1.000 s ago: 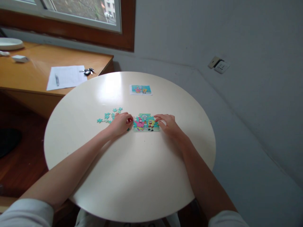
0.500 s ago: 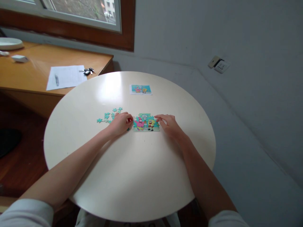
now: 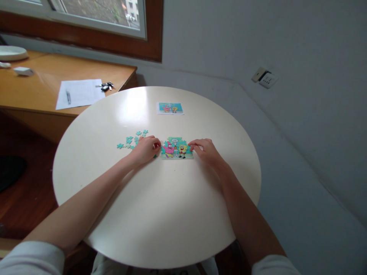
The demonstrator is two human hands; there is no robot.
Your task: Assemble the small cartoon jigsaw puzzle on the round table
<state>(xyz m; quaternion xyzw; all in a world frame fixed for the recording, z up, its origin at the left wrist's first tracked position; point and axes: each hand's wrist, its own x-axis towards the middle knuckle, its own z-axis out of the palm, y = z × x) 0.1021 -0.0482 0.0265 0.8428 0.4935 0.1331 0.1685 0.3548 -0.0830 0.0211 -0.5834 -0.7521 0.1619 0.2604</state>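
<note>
- My left hand (image 3: pixel 147 148): fingertips curled together; can't tell if gripping.
- My right hand (image 3: pixel 205 149): fingers bent at the puzzle's (image 3: pixel 175 149) jagged edge, grip unclear.
- Flat puzzle between my fingertips; knobbed pieces (image 3: pixel 129 139) left; smooth table (image 3: pixel 172 206) open nearside.

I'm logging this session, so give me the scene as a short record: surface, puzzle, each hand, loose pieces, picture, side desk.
Surface: round, glossy white table
Puzzle: flat, partly joined teal jigsaw with cartoon figures
Left hand: bare, fingers curled at jigsaw's left edge; grip unclear
Right hand: bare, fingers at jigsaw's right edge
Loose pieces: small teal interlocking pieces, left
Picture: rectangular teal cartoon picture, beyond jigsaw
Side desk: brown wooden desk
</note>
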